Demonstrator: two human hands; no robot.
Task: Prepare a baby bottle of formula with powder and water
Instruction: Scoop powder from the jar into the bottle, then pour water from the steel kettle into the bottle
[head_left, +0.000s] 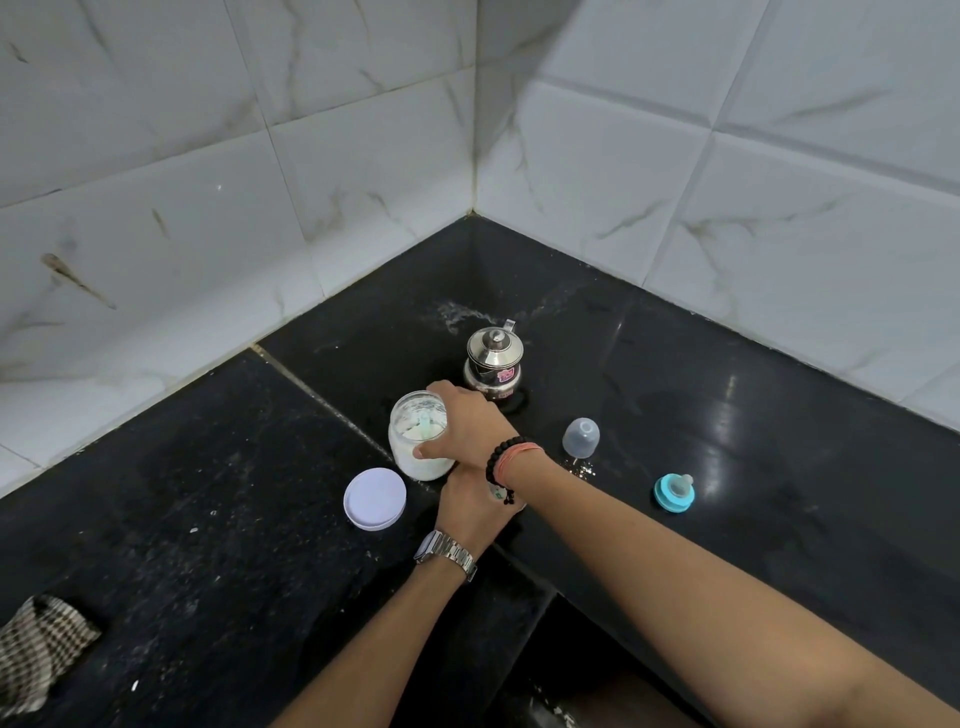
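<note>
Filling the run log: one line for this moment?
right hand: grips powder jar | left hand: on bottle, mostly hidden | jar lid: off

Right hand (470, 421) grips the open jar (418, 435) of white powder, thumb on its side – a pale scoop handle (424, 422) pokes up inside. Left hand (470, 506) sits just below, curled round something mostly hidden under the right wrist. The white lid (374, 498) lies beside the jar, a steel pot (493, 366) behind; clear cap (581, 437) and blue teat ring (674, 492) lie apart on the black counter (208, 493).
</note>
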